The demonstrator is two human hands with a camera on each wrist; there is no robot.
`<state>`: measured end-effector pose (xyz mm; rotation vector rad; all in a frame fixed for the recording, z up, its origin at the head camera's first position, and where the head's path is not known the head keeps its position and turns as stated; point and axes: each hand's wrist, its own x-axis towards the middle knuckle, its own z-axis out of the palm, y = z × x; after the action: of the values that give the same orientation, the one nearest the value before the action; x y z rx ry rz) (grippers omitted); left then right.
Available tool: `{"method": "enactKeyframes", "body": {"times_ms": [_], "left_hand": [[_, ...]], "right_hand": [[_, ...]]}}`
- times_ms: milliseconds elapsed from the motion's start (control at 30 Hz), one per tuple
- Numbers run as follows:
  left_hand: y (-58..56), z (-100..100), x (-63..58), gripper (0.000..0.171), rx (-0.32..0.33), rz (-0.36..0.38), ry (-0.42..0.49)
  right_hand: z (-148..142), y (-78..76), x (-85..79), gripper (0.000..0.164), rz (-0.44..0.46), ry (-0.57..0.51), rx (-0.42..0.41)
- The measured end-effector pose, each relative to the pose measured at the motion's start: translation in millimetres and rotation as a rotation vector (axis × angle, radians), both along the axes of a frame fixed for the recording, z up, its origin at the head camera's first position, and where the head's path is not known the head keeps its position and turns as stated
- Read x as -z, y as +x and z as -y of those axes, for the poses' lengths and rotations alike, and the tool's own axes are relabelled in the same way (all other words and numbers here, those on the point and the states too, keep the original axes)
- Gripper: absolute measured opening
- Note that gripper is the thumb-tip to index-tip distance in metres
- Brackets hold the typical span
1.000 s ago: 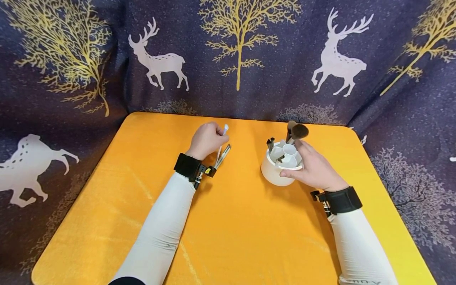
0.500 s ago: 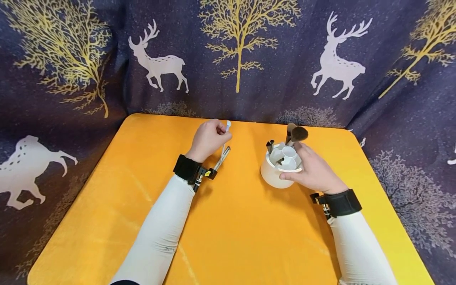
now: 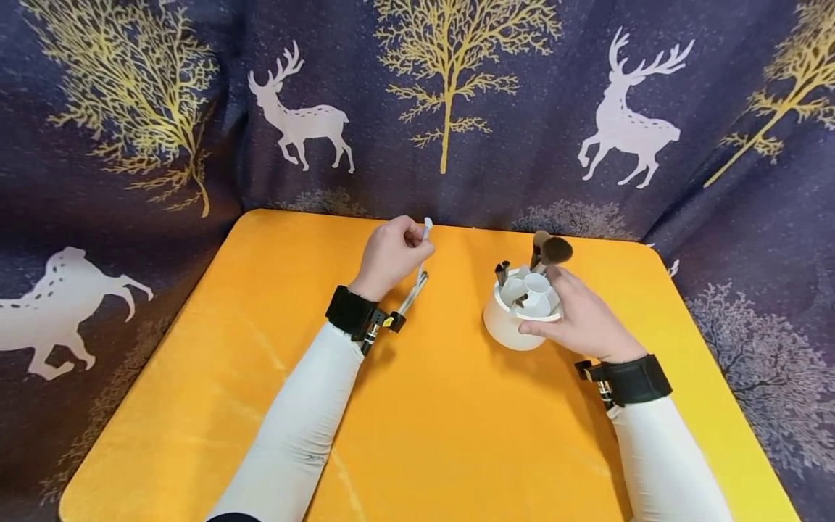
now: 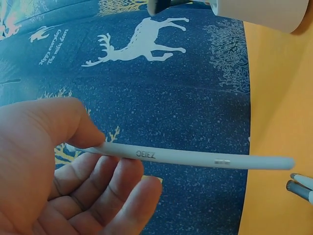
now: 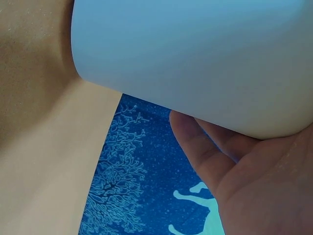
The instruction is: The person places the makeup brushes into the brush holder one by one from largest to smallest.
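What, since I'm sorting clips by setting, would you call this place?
Probably a staged indoor recording corner: deer-print fabric hangs behind and beside an orange table, and black wrist straps carry small devices.

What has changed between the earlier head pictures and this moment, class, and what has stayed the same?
The left hand has lifted the slim white stick slightly, its upper tip now higher and a little nearer the white holder. Nothing was newly gripped or released. The right hand still holds the holder, which stayed put with its brushes; the slim rods still lie on the table.
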<state>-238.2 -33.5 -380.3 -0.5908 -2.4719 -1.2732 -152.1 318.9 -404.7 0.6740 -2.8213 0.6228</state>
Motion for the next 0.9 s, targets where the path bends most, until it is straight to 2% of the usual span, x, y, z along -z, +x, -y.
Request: {"method": "enactKeyframes", "body": {"times_ms": [467,700,900], "left_hand": [[2.4,-5.5,-1.6,0.007,0.000,-0.151,0.083],[5.7,-9.9,-2.9,0.007,0.038,-0.171,0.101],[7.5,-12.2,-2.7,0.007,0.039,-0.182,0.108]], "right_hand": [[-1.3,5.0,2.7,0.114,0.001,0.020,0.014],[-1.7,4.1,2.4,0.116,-0.013,0.018,0.010],[-0.3,1.8,2.3,0.117,-0.034,-0.002,0.000]]}}
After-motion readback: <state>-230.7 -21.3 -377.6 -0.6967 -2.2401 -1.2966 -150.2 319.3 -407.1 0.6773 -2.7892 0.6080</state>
